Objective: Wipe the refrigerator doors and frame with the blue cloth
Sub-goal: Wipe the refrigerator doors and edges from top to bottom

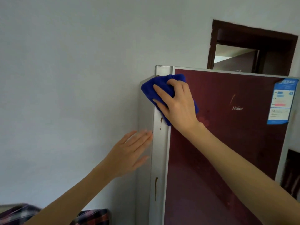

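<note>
Open room left of refrigerator point(219, 143), along wall point(65, 78); lower left corner taken up by checked fabric point(90, 216).

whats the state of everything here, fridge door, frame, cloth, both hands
refrigerator door, shut, smudged
silver frame, brown drips below the cloth
blue cloth, bunched, pressed on the upper frame
right hand, grips the cloth
left hand, fingers straight, fingertips at the frame's edge
energy label, stuck at the door's top corner
doorway, open

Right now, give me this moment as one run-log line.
right hand holds blue cloth on silver frame strip | left hand open, touching refrigerator side | brown drips below cloth, unwiped
</note>
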